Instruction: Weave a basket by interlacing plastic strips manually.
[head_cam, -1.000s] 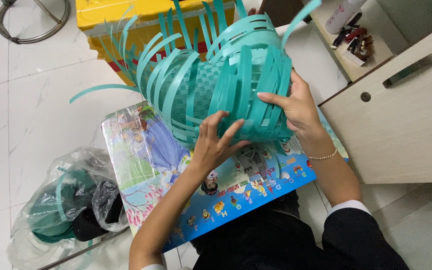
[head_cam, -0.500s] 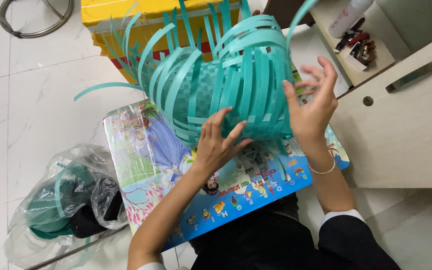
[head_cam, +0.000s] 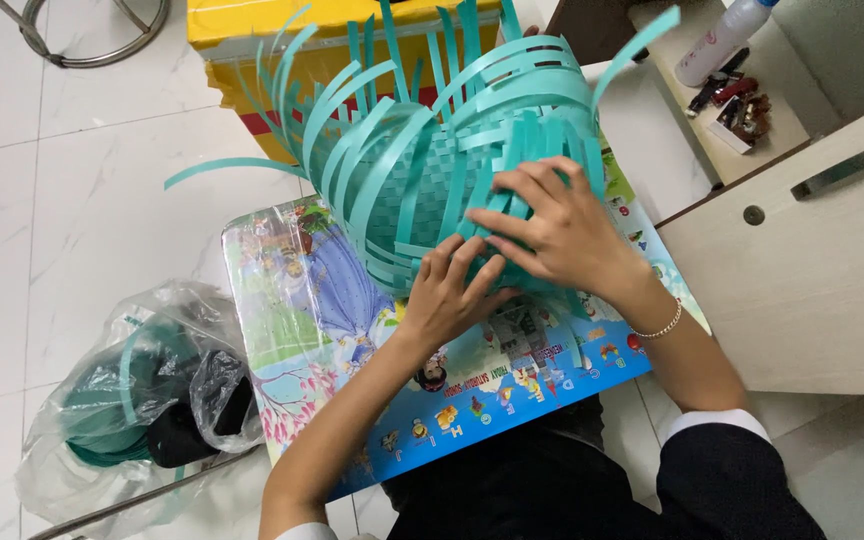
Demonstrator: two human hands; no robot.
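one woven basket (head_cam: 407,190), two hands, one plastic bag (head_cam: 102,400), one yellow box (head_cam: 242,40)

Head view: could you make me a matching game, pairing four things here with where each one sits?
Things:
1. woven teal basket
2. clear plastic bag
3. yellow box
4. white bottle

Places:
A. on the floor at lower left
B. on the wooden shelf at upper right
C. under both hands, on the colourful board
D. behind the basket, at the top

Pairs: 1-C, 2-A, 3-D, 4-B
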